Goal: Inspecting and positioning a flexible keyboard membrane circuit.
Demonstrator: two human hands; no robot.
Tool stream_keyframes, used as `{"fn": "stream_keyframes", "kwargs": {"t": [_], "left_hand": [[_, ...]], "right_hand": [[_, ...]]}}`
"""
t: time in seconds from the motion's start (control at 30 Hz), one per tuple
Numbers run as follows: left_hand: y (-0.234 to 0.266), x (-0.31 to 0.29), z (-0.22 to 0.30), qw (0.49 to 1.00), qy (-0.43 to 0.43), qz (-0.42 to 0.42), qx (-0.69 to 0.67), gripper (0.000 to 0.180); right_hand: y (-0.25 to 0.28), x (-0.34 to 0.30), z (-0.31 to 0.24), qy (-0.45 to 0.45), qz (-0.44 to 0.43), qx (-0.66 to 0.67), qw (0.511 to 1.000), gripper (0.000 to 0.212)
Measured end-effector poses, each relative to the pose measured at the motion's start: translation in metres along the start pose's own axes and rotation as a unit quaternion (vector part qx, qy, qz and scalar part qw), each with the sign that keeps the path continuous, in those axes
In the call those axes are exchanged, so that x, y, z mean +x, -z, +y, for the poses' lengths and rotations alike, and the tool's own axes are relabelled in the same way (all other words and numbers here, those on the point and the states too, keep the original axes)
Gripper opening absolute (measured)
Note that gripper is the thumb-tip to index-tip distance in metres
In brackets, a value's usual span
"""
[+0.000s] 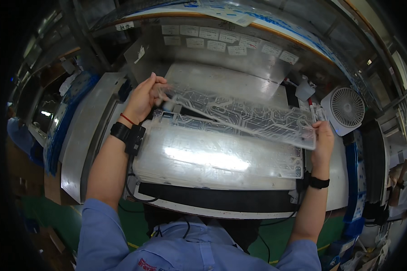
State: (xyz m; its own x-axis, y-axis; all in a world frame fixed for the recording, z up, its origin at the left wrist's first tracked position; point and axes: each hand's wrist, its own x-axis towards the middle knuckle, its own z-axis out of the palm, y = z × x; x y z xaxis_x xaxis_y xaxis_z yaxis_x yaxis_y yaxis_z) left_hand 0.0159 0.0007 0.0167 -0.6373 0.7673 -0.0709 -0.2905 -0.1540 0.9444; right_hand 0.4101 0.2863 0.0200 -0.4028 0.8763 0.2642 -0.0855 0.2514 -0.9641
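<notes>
A clear plastic film sheet with silvery circuit traces (244, 113) is held up at a slant between my two hands. My left hand (142, 97) pinches its far left end, the fingertips somewhat blurred. At the lower right corner, my right hand (323, 139) grips the sheet between thumb and fingers. Beneath the raised sheet lies a thick stack of similar clear films (203, 158), shining with glare. Circuit lines show along the stack's far and right edges.
A metal plate (199, 72) stands behind the stack, below a panel with several paper labels (208, 34). To the right are a round white fan (347, 107) and a small whitish container (305, 90). A black mat (212, 198) lies along the near edge.
</notes>
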Motion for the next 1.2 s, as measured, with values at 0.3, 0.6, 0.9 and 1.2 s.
{"fn": "stream_keyframes", "kwargs": {"t": [0.3,0.6,0.9,1.2], "left_hand": [[0.014,0.012,-0.013,0.983,-0.025,-0.014,0.182,0.022],[0.022,0.014,-0.016,0.996,-0.018,-0.008,0.086,0.019],[0.022,0.015,-0.018,0.999,-0.006,0.041,0.0,0.045],[0.024,0.016,-0.019,0.998,-0.001,0.047,0.033,0.042]], "right_hand": [[-0.007,-0.006,-0.01,0.004,-0.072,-0.009,0.997,0.054],[-0.005,-0.004,-0.009,-0.01,-0.05,-0.034,0.998,0.049],[-0.001,-0.003,-0.005,-0.053,-0.083,-0.066,0.993,0.036],[-0.004,-0.012,-0.006,-0.058,-0.292,-0.232,0.926,0.017]]}}
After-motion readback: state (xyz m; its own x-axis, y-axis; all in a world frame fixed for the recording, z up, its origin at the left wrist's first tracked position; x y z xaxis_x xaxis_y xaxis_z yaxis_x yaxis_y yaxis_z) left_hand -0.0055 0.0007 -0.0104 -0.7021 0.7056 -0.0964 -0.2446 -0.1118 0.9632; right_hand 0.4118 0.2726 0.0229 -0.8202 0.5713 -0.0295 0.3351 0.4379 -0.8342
